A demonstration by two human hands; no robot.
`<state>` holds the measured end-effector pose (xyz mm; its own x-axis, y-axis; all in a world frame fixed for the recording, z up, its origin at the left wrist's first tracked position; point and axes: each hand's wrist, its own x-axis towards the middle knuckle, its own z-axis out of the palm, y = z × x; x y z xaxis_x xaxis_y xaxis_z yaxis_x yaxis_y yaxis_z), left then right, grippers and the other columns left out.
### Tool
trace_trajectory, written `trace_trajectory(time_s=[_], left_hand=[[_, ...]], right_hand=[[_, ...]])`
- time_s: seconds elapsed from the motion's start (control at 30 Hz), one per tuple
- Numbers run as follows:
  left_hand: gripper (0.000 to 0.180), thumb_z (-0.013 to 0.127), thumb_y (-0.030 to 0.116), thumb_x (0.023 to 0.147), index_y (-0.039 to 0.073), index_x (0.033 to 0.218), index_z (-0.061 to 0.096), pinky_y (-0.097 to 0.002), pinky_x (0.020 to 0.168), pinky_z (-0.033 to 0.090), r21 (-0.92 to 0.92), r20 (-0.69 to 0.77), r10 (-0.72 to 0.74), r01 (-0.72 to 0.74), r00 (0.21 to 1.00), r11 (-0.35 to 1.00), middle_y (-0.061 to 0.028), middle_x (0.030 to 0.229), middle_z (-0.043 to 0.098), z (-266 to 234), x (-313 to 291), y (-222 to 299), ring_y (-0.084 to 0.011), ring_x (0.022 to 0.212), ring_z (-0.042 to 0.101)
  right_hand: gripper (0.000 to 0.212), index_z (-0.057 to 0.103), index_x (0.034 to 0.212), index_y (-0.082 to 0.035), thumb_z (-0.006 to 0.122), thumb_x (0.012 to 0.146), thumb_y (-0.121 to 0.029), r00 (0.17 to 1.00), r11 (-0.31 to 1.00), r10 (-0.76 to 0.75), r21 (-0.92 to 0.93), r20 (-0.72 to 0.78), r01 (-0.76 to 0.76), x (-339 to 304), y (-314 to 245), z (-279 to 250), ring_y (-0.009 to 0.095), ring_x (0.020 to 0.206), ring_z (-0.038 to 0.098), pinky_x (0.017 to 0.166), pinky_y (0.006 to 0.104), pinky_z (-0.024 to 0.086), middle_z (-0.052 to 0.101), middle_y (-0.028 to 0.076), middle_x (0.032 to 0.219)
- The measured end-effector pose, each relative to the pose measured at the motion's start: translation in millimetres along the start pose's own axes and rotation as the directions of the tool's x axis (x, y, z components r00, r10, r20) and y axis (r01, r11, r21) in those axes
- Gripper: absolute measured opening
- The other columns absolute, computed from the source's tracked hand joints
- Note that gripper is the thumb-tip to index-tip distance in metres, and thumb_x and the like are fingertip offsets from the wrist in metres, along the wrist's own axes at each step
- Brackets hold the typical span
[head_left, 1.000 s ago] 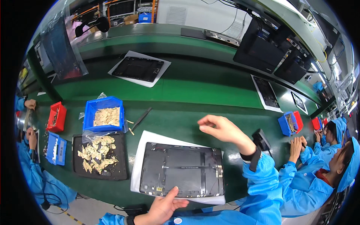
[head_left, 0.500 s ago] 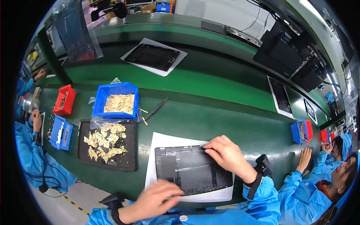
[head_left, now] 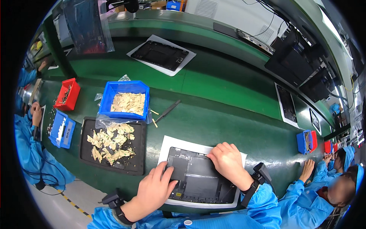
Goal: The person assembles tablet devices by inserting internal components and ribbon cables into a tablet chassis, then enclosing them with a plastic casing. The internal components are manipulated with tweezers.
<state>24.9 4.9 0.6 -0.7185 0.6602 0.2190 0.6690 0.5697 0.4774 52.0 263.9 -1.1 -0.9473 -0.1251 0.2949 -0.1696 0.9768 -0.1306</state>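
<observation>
In front of me a black tablet housing point(head_left: 202, 183), its inner side up, lies on a white sheet point(head_left: 164, 152). My left hand point(head_left: 151, 189) is at the housing's left edge, thumb and fingers apart, fingertips at the rim. My right hand point(head_left: 228, 163) reaches over the top edge with its fingers bent and pressed together at the rim. Whatever those fingertips hold, if anything, is hidden. A small yellow patch shows near the housing's lower left.
Left of the sheet, a black tray point(head_left: 139, 152) holds crumpled cream pieces. Behind it stands a blue bin point(head_left: 126, 115) of cream sheets, beside dark tweezers point(head_left: 168, 110). A red bin point(head_left: 73, 94) and another blue bin point(head_left: 68, 133) are farther left. Co-workers sit at both sides.
My left hand has moved up from the housing's lower left corner to its left edge. My right hand stays at the top edge. The whole view has shifted slightly.
</observation>
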Motion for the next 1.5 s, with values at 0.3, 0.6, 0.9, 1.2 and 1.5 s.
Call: trace_trajectory(time_s=[0.3, 0.6, 0.9, 1.2, 1.5], left_hand=[[0.020, 0.073, 0.013, 0.072, 0.010, 0.089, 0.063, -0.0359, 0.066, 0.047, -0.002, -0.107, 0.220, -0.221, 0.970, 0.975, -0.0044, 0.089, 0.055, 33, 68, -13, -0.0237, 0.081, 0.056], [0.019, 0.069, 0.016, 0.076, 0.008, 0.090, 0.059, -0.0386, 0.075, 0.046, 0.164, -0.114, 0.197, -0.177, 0.974, 0.970, -0.0067, 0.092, 0.054, 39, 65, -22, -0.0265, 0.088, 0.055], [0.020, 0.068, 0.019, 0.075, 0.007, 0.088, 0.058, -0.0381, 0.076, 0.044, 0.139, -0.048, 0.254, -0.246, 0.966, 0.959, -0.0074, 0.095, 0.054, 45, 68, -10, -0.0264, 0.088, 0.053], [0.011, 0.070, 0.014, 0.073, 0.011, 0.081, 0.063, -0.0329, 0.072, 0.041, 0.309, -0.146, 0.145, -0.095, 0.979, 0.946, -0.0028, 0.088, 0.056, 23, 39, -28, -0.0218, 0.085, 0.053], [0.008, 0.068, 0.011, 0.079, 0.007, 0.085, 0.068, -0.0399, 0.070, 0.047, 0.176, -0.446, -0.083, 0.178, 0.891, 0.968, -0.0063, 0.088, 0.063, -52, 12, -100, -0.0271, 0.082, 0.058]], right_hand=[[0.015, 0.059, 0.074, -0.007, 0.071, 0.077, -0.016, 0.998, 0.989, 0.043, 0.144, -0.035, -0.038, -7, 6, 12, 0.026, 0.074, 0.055, 0.066, 0.0366, 0.042, 0.056, 0.007, 0.073], [0.013, 0.060, 0.075, -0.008, 0.071, 0.078, -0.015, 0.996, 0.981, 0.069, 0.184, -0.063, -0.056, -10, 13, 18, 0.026, 0.076, 0.055, 0.067, 0.0367, 0.039, 0.056, 0.006, 0.075], [0.013, 0.060, 0.076, -0.009, 0.070, 0.078, -0.017, 0.996, 0.983, 0.062, 0.177, -0.065, -0.049, -16, 11, 16, 0.026, 0.077, 0.055, 0.067, 0.0370, 0.039, 0.055, 0.005, 0.076], [0.013, 0.059, 0.075, -0.007, 0.071, 0.077, -0.013, 0.996, 0.976, 0.069, 0.210, -0.061, -0.055, -11, 6, 22, 0.027, 0.076, 0.055, 0.067, 0.0371, 0.040, 0.056, 0.006, 0.076], [0.014, 0.060, 0.075, -0.009, 0.072, 0.076, -0.015, 0.993, 0.971, 0.092, 0.227, -0.076, -0.073, -14, 11, 19, 0.026, 0.074, 0.053, 0.066, 0.0362, 0.038, 0.056, 0.005, 0.074]])
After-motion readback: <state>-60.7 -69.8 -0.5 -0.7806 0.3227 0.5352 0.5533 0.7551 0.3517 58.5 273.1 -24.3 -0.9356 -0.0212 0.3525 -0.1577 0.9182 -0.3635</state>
